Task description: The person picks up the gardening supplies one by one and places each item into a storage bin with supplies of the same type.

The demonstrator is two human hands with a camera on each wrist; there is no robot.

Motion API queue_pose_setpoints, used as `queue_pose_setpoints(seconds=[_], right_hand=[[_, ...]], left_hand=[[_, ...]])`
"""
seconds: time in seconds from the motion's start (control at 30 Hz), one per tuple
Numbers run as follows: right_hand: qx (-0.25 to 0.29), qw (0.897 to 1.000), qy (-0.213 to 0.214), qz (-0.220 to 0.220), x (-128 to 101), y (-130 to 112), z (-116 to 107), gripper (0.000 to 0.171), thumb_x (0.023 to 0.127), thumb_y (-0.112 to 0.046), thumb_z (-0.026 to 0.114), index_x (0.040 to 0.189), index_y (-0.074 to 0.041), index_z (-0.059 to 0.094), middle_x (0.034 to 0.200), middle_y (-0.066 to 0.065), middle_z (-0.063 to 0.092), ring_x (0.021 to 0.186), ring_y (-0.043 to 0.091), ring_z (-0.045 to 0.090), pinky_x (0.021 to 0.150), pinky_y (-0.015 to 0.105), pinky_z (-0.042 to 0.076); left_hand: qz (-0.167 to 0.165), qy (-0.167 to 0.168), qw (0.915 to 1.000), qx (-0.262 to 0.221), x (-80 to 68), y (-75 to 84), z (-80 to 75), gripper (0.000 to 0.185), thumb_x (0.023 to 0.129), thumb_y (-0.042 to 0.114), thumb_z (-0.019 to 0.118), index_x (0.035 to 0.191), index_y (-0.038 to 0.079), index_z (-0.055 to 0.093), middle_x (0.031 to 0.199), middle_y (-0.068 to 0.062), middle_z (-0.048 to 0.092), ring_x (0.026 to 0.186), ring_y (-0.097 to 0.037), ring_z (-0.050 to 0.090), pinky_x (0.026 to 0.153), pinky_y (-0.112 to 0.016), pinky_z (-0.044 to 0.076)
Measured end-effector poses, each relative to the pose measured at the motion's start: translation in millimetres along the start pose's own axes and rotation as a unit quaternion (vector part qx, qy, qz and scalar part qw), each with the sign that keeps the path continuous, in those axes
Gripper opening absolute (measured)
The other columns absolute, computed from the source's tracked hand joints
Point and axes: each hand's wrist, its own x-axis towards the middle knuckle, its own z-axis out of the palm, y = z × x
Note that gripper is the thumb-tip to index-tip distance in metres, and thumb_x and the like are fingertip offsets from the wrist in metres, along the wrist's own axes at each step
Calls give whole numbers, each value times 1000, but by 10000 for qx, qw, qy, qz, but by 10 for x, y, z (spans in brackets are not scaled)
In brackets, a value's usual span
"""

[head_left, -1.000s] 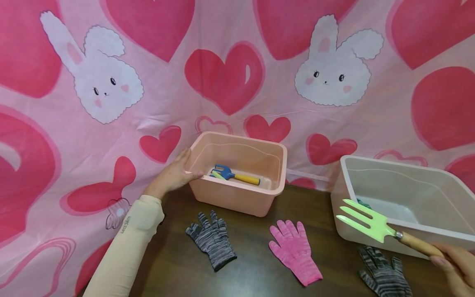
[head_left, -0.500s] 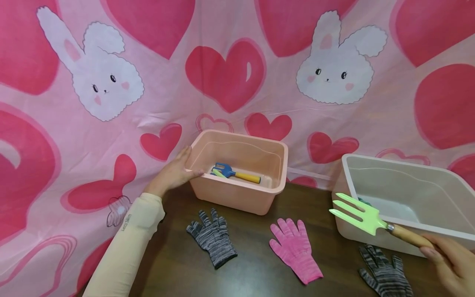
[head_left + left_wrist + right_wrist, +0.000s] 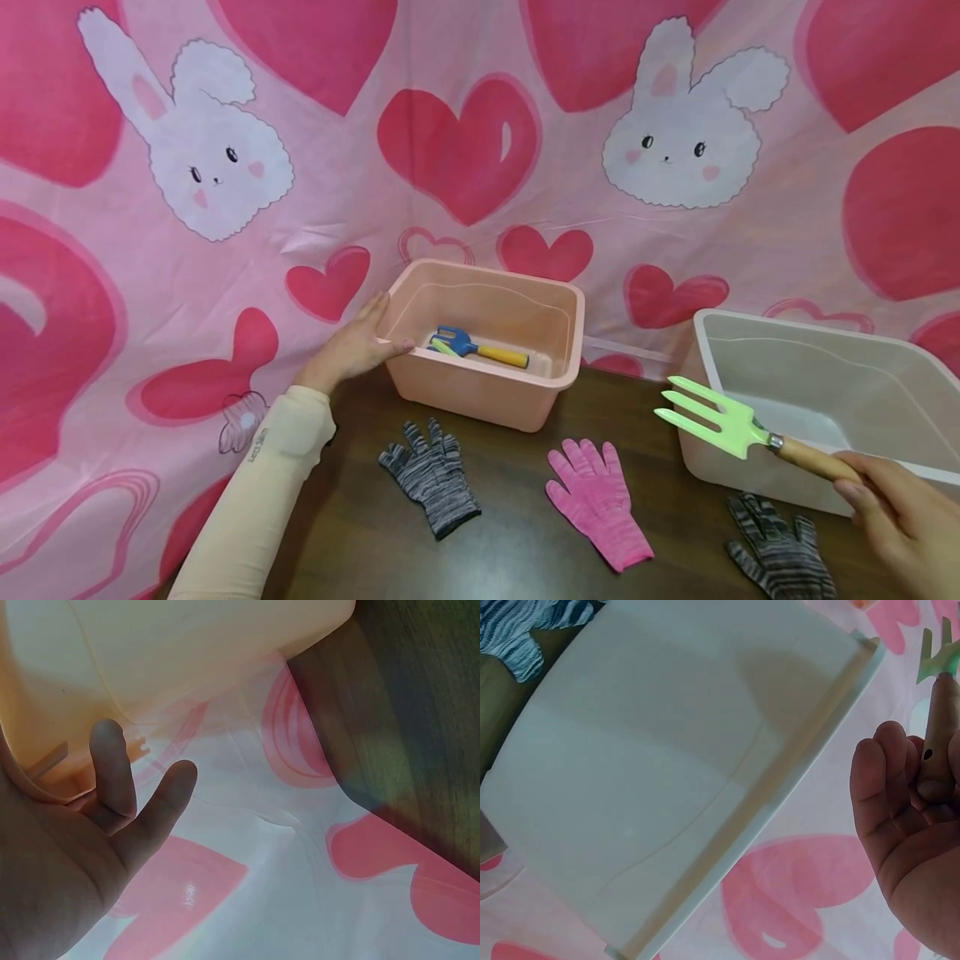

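My right hand (image 3: 896, 512) grips the wooden handle of a light green garden fork (image 3: 716, 421), held in the air in front of the white tub (image 3: 757, 479), tines pointing left. The right wrist view shows the fingers (image 3: 892, 795) curled round the handle. My left hand (image 3: 352, 346) rests on the left rim of the pink tub (image 3: 480, 396), thumb over the edge, fingers against the outer wall. Inside that tub lies a blue rake with a yellow handle (image 3: 480, 348) beside a green tool.
On the dark wooden table (image 3: 517, 550) lie a grey striped glove (image 3: 431, 477), a pink glove (image 3: 596, 502) and another grey striped glove (image 3: 780, 550) under my right hand. A pink cloth with hearts and rabbits (image 3: 465, 142) hangs behind.
My right hand has carried the green fork a little to the left and slightly up. The left hand stays on the pink tub.
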Motion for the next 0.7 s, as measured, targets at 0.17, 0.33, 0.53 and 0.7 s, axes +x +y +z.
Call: queue_pose_setpoints(seconds=[0.17,0.33,0.53,0.7], right_hand=[[-180,9997,-92,112,41,-37,-1,19,102,-8,60,105,10,62,73,-20,45,61,-10,38,46,19,28],[-362,9982,-320,360,74,-88,-11,15,101,-8,62,105,5,65,72,-20,44,58,-6,37,46,20,25],[-574,9962,-442,488,118,-130,-14,14,100,-11,65,106,1,68,72,-22,45,58,-4,37,47,21,26],[-519,9962,-501,488,152,-141,-19,10,99,-8,65,106,-1,67,71,-22,48,58,-5,41,48,20,28]], left_hand=[[-35,2,10000,-74,-8,14,-7,114,86,68,65,163,10,4,168,-14,6,152,-38,11,118,-60,18],[11,31,10000,-68,1,10,-4,119,83,75,62,163,8,5,168,-15,7,152,-39,11,118,-59,18],[101,76,9999,-39,0,-6,-1,118,84,75,61,163,6,6,168,-16,7,152,-38,11,118,-58,17],[100,65,9999,3,2,-4,1,114,86,70,63,163,7,5,168,-16,7,152,-37,9,119,-57,16]])
